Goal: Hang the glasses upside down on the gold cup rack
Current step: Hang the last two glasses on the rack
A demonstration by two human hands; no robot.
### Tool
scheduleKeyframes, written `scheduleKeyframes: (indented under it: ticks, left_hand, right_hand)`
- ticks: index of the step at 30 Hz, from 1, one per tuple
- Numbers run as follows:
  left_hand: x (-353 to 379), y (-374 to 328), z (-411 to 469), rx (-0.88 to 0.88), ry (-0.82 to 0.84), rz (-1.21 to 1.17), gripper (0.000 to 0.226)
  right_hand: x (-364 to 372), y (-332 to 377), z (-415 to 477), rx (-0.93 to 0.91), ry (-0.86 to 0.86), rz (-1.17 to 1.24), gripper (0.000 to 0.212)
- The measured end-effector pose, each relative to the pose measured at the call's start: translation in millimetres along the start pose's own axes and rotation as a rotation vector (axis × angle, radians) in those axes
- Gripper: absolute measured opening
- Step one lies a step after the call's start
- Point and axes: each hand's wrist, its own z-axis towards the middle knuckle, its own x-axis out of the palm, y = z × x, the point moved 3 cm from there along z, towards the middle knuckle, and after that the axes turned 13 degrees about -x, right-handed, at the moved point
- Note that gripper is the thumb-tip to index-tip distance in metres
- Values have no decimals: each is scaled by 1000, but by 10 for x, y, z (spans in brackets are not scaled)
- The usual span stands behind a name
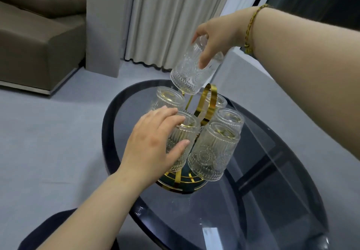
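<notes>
The gold cup rack [206, 103] stands on a round dark glass table, its handle loop rising in the middle. Several ribbed clear glasses hang on it upside down, among them a front right glass [213, 152] and a back left glass [169, 98]. My left hand [153, 142] rests around the front left glass [183, 132], fingers on its base and side. My right hand [216, 37] grips another ribbed glass [191, 68] by its base, mouth down and tilted, its rim just over a gold prong at the back of the rack.
The glass table [272, 181] has a dark rim and a cross frame beneath. A brown sofa [39, 41] stands at the back left, with pale curtains [175, 19] behind the table. The floor is grey. A gold bracelet [250, 27] circles my right wrist.
</notes>
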Motion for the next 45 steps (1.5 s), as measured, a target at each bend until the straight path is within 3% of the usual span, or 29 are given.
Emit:
scheduleKeyframes:
  ticks: [7, 26, 33, 36, 39, 45]
  left_hand:
    - [-28, 27, 29, 13, 40, -10, 45]
    - [-33, 79, 74, 53, 48, -13, 45]
    - [-45, 67, 73, 50, 59, 15, 45]
    - [-51, 54, 61, 33, 53, 24, 45]
    - [-64, -3, 20, 12, 15, 70, 44]
    - [-108, -230, -164, 51, -124, 94, 35]
  right_hand:
    - [155, -16, 249, 25, 75, -101, 79]
    - [847, 50, 541, -82, 276, -77, 85]
    - [858, 29, 581, -89, 271, -100, 89]
    - [763, -36, 488, -56, 217, -31, 87]
    - [625, -110, 243, -61, 92, 59, 72]
    - [603, -284, -545, -85, -489, 320, 29]
